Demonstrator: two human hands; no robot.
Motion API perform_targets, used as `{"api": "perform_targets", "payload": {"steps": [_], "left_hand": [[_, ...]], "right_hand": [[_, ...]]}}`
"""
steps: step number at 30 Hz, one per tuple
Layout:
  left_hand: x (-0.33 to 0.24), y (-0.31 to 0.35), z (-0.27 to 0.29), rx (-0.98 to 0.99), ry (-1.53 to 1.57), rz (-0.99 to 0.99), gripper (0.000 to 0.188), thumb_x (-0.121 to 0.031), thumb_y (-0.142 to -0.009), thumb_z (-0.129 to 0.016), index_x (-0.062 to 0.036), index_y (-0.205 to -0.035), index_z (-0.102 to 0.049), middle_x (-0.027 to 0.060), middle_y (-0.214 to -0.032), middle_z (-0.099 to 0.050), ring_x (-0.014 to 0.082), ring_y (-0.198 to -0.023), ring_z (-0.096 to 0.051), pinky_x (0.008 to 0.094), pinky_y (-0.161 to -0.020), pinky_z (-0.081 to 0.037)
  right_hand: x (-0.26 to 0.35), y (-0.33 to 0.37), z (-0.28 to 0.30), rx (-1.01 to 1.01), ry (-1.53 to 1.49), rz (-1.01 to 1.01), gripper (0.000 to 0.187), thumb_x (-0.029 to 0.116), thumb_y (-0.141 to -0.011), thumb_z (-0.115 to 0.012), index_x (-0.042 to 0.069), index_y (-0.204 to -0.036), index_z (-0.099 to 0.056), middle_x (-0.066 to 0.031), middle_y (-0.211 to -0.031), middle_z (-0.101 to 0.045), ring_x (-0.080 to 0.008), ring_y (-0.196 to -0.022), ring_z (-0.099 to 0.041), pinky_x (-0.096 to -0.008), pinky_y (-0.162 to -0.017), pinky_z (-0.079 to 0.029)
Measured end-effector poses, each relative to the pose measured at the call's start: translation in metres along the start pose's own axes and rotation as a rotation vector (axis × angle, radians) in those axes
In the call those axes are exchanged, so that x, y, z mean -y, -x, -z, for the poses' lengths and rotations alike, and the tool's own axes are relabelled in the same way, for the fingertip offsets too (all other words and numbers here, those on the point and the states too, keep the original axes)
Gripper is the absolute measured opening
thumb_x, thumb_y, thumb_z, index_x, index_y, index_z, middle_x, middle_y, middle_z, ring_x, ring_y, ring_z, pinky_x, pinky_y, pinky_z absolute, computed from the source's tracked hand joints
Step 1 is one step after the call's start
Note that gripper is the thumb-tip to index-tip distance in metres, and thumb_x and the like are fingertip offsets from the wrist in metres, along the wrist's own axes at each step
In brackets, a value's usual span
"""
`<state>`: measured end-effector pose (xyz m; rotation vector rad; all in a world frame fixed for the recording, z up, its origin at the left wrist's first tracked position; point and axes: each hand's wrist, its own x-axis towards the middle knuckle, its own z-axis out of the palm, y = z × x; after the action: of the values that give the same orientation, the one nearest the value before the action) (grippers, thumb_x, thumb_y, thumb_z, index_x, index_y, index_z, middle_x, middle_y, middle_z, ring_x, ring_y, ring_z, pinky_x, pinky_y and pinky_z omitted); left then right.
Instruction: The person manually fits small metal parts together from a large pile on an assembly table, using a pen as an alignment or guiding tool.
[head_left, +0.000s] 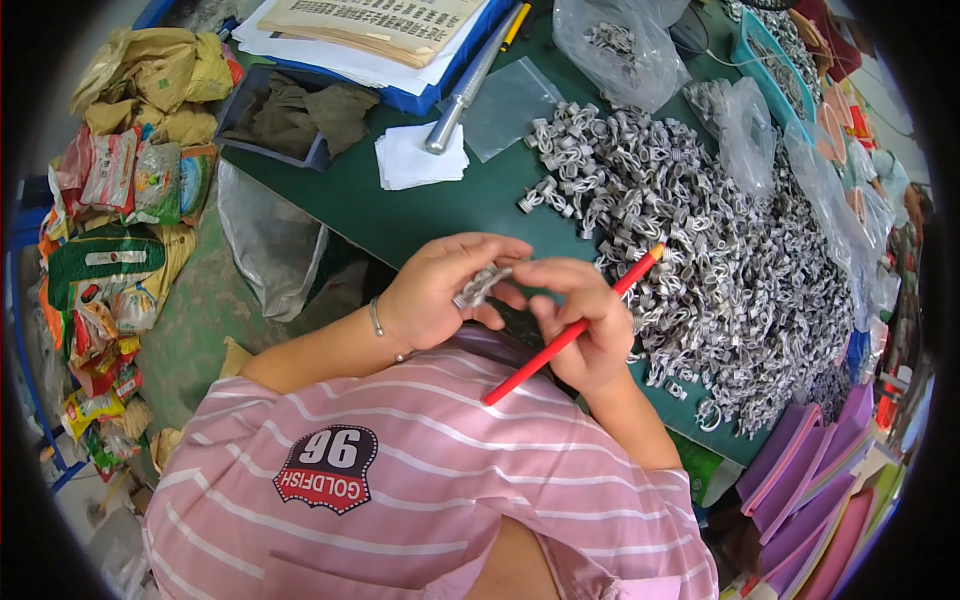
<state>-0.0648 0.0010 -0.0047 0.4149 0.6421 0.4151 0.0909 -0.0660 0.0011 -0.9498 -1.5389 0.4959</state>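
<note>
My left hand (pixel 425 290) is cupped around a few small grey metal rings (pixel 478 287), which rest against its fingers; their exact number is hard to make out. A red pencil (pixel 530 370) lies slantwise through my right hand (pixel 590 325), its pale tip pointing up and away to the right. The thumb and forefinger of that hand reach over to the left fingertips, close to the rings. To the right, a large heap of similar grey metal rings (pixel 720 260) covers much of the green table (pixel 350 205).
Beyond my hands lie white paper slips (pixel 420 160), a metal rod (pixel 465 95) and a flat clear bag (pixel 515 105). A bin with dark cloth (pixel 295 115) stands at the table's left corner. Plastic bags (pixel 620 55) sit behind the heap; purple folders (pixel 800 470) stand at lower right.
</note>
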Motion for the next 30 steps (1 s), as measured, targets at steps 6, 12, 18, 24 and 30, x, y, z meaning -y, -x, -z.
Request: {"api": "perform_targets", "payload": {"steps": [6,12,18,24,30], "left_hand": [[-0.015,-0.003,0.026,-0.152,-0.131,-0.214,0.013,-0.013,-0.086,-0.053,-0.0022,-0.093,-0.052,0.0023,-0.075,-0.050,0.0046,-0.052,-0.043,0.0154,-0.040,-0.032],[-0.008,-0.003,0.016,-0.155,-0.554,-0.097,0.020,-0.014,-0.084,-0.056,0.0009,-0.097,-0.053,0.0042,-0.073,-0.055,0.0083,-0.048,-0.052,0.0179,-0.037,-0.040],[-0.002,-0.003,0.008,0.003,-0.499,-0.232,0.017,-0.007,-0.079,-0.062,-0.0001,-0.095,-0.058,0.0017,-0.071,-0.053,0.0039,-0.048,-0.043,0.0160,-0.042,-0.034],[-0.006,-0.002,0.004,0.145,-0.895,-0.676,0.023,0.001,-0.070,-0.068,-0.0016,-0.092,-0.061,0.0039,-0.077,-0.055,0.0079,-0.066,-0.050,0.0208,-0.058,-0.040],[-0.006,0.000,-0.004,0.197,-0.853,-0.685,0.024,0.002,-0.067,-0.070,-0.0002,-0.089,-0.061,0.0063,-0.081,-0.058,0.0093,-0.067,-0.054,0.0208,-0.059,-0.041]], "right_hand": [[-0.019,0.004,0.000,0.210,0.486,-0.243,0.026,-0.011,-0.062,-0.062,0.003,-0.070,-0.042,-0.0145,-0.083,-0.057,-0.0308,-0.076,-0.055,-0.0353,-0.063,-0.045],[-0.013,0.008,0.001,0.042,0.316,-0.264,0.030,-0.013,-0.061,-0.064,0.004,-0.068,-0.040,-0.0140,-0.083,-0.057,-0.0265,-0.066,-0.055,-0.0297,-0.055,-0.045],[-0.008,0.017,0.004,-0.103,-0.142,-0.358,0.028,-0.006,-0.072,-0.065,0.004,-0.075,-0.039,-0.0150,-0.090,-0.056,-0.0152,-0.069,-0.057,-0.0243,-0.058,-0.047],[-0.011,0.024,0.011,-0.202,-0.730,-0.686,0.024,-0.007,-0.078,-0.056,0.006,-0.075,-0.038,-0.0161,-0.092,-0.055,-0.0189,-0.077,-0.060,-0.0266,-0.066,-0.052],[-0.013,0.029,0.007,-0.199,-0.704,-0.539,0.028,-0.012,-0.073,-0.059,0.006,-0.075,-0.037,-0.0150,-0.093,-0.054,-0.0238,-0.089,-0.058,-0.0326,-0.078,-0.050]]}}
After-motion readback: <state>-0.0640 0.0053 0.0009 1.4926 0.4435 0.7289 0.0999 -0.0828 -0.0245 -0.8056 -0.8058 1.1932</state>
